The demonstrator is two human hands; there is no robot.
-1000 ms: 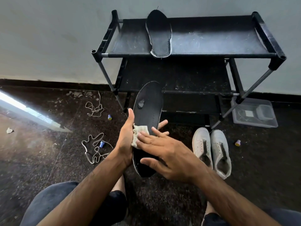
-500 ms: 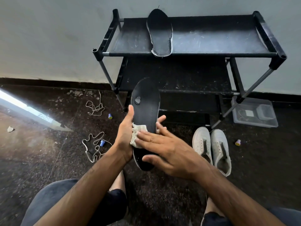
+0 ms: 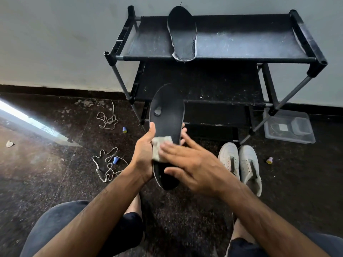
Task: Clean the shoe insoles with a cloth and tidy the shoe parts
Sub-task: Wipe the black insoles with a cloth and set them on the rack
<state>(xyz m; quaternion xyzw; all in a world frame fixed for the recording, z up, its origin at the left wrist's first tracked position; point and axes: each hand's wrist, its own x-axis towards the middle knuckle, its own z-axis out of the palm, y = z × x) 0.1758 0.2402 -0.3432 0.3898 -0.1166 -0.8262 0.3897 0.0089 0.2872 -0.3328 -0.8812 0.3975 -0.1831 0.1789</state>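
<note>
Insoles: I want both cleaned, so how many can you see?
2. One insole is held in the left hand under the cloth; the other insole lies on the rack's top shelf. None shows elsewhere.

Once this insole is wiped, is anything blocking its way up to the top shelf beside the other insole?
Nothing visible does. The held insole sits in front of the rack, and the top shelf is bare to the right of the other insole. The left side is bare too.
</note>
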